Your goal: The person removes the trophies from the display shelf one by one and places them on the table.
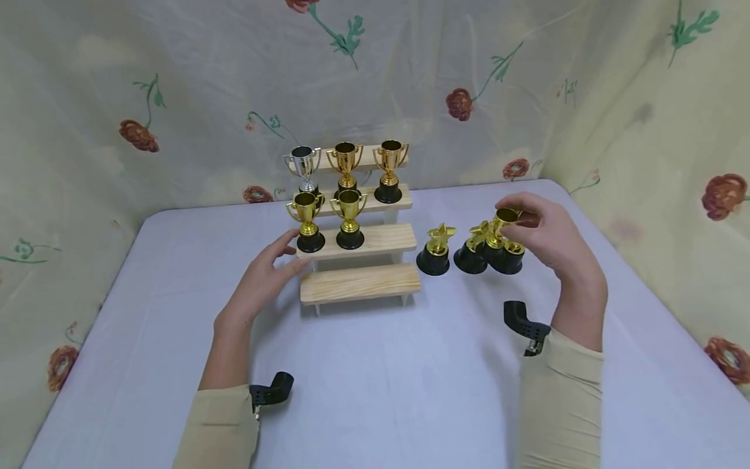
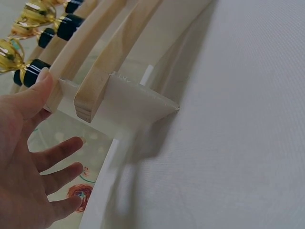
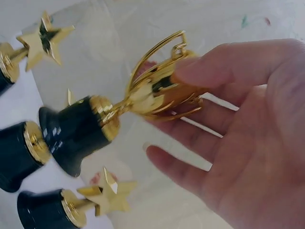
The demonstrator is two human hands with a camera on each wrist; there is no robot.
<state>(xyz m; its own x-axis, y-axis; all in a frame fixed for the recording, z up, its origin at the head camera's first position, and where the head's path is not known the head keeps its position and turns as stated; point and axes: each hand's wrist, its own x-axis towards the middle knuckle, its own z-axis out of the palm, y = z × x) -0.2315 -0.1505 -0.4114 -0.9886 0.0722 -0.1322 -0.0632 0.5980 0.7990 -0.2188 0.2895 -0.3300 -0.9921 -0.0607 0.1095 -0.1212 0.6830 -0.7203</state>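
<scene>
My right hand (image 1: 541,234) pinches the bowl of a gold trophy cup (image 3: 152,93) between thumb and fingers, its black base tilted in the right wrist view. Below and beside this cup, star trophies (image 1: 434,251) with black bases stand on the table. At the left end of a tiered wooden display stand (image 1: 360,283) is my left hand (image 1: 263,277). Its thumb and index finger hold the end of a tier, and the other fingers spread free in the left wrist view. A silver trophy cup (image 1: 303,163) and several gold trophy cups (image 1: 349,218) occupy the upper tiers.
A white cloth covers the table (image 1: 381,378). Floral curtains (image 1: 410,78) hang behind and at both sides. The stand's lowest tier carries no trophies. Black camera mounts (image 1: 272,391) jut from both wrists.
</scene>
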